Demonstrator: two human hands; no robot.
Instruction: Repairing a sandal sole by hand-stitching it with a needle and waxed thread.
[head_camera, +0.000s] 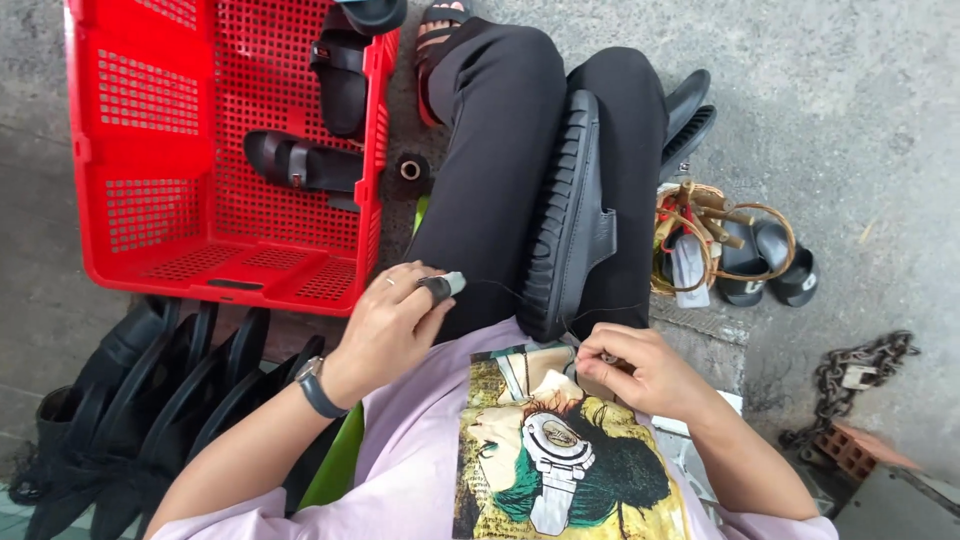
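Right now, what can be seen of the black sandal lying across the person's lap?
The black sandal lies on its side between the thighs, its deeply ribbed, rubbery-looking sole facing left and a wide smooth strap bulging to the right. It runs lengthwise from near the knees down to the shirt hem, resting against both black trouser legs. A thin dark thread seems to run from its lower end toward the right hand, which pinches something small just below it. The left hand, a cap on one fingertip, is clear of it.

no packages, labels, signs or screens
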